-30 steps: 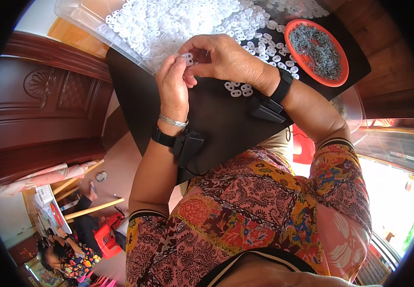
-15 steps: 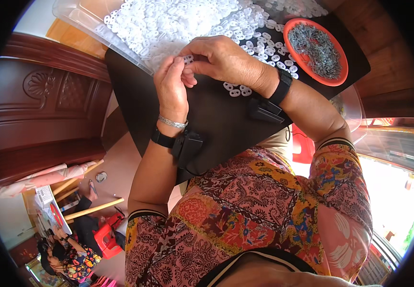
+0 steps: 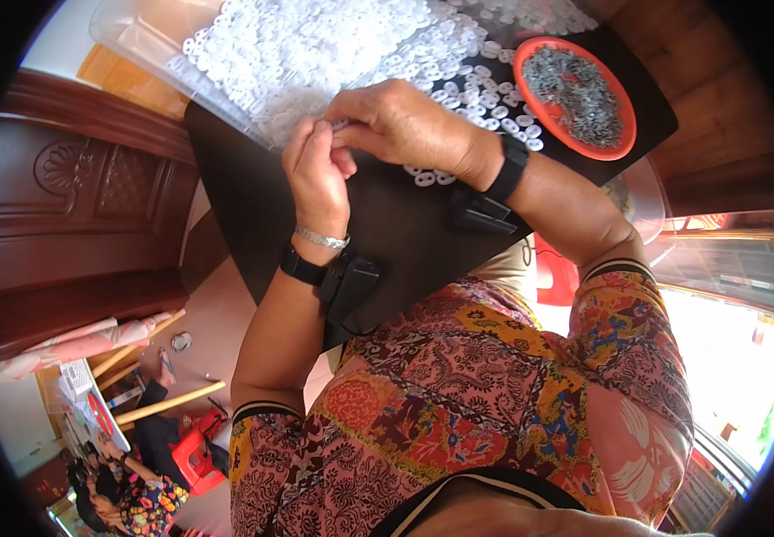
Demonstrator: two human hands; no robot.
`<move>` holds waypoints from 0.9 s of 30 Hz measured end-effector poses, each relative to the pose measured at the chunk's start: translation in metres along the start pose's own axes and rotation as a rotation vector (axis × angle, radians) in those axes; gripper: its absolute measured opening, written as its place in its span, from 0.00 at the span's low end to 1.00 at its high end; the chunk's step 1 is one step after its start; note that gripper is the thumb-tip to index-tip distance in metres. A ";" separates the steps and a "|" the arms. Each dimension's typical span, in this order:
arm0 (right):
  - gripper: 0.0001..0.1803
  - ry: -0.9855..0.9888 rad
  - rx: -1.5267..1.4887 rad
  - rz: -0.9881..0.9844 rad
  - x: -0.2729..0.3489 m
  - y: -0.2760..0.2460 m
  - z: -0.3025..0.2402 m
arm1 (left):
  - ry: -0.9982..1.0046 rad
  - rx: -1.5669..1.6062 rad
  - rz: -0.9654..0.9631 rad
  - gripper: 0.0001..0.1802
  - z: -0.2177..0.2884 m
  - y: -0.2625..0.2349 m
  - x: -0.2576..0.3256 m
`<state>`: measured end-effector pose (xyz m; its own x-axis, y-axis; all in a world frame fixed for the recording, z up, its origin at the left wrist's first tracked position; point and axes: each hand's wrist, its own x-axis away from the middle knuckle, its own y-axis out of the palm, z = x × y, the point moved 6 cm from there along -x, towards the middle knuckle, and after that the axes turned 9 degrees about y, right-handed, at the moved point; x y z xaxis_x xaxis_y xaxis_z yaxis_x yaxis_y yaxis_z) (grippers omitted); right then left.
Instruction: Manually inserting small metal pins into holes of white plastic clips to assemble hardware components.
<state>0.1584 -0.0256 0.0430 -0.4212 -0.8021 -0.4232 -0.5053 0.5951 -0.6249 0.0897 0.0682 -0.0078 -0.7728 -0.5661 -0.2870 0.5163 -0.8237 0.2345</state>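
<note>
My left hand (image 3: 318, 183) and my right hand (image 3: 418, 130) meet over the near side of a heap of small white plastic pieces. Fingertips of both are pinched together around one small oval two-hole piece (image 3: 341, 124), of which only an edge shows between them. Whether a metal part is in it, I cannot make out. Loose white two-hole pieces (image 3: 485, 100) lie to the right of my right hand, and a few more sit just under its wrist. Beyond these, an orange-red round tray (image 3: 620, 143) holds many small grey metal parts (image 3: 575, 94).
A clear plastic bin (image 3: 217, 100) with the white heap (image 3: 315, 45) stands on the dark tabletop (image 3: 243, 197) at the far left. Carved dark wood furniture (image 3: 73, 188) is on the left. At lower left, another person (image 3: 141, 492) sits beside a red stool (image 3: 194, 456).
My hands have drawn closer together at the fingertips. The small oval piece has turned, so its holes no longer show. The whole view has shifted slightly.
</note>
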 end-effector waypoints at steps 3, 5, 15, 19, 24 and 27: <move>0.08 -0.012 -0.037 0.017 0.001 0.002 -0.001 | 0.012 -0.061 0.029 0.14 0.006 0.002 0.004; 0.07 -0.029 -0.066 0.044 0.002 0.003 -0.002 | 0.031 -0.035 0.016 0.14 0.004 0.001 0.003; 0.05 -0.066 0.079 0.069 0.005 0.004 -0.006 | 0.057 -0.018 0.028 0.15 0.009 0.003 0.004; 0.05 -0.074 0.065 0.101 0.001 -0.003 -0.011 | 0.053 -0.010 0.055 0.15 0.007 0.002 -0.002; 0.05 -0.140 0.368 0.105 -0.004 -0.021 -0.023 | 0.075 -0.036 -0.020 0.14 0.010 0.000 -0.005; 0.07 -0.222 0.404 0.276 -0.007 -0.067 -0.041 | 0.031 -0.071 -0.003 0.13 0.006 -0.006 -0.005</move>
<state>0.1643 -0.0576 0.1147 -0.3062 -0.6358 -0.7085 -0.0502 0.7540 -0.6549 0.0887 0.0760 -0.0017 -0.7629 -0.5638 -0.3162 0.5402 -0.8248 0.1673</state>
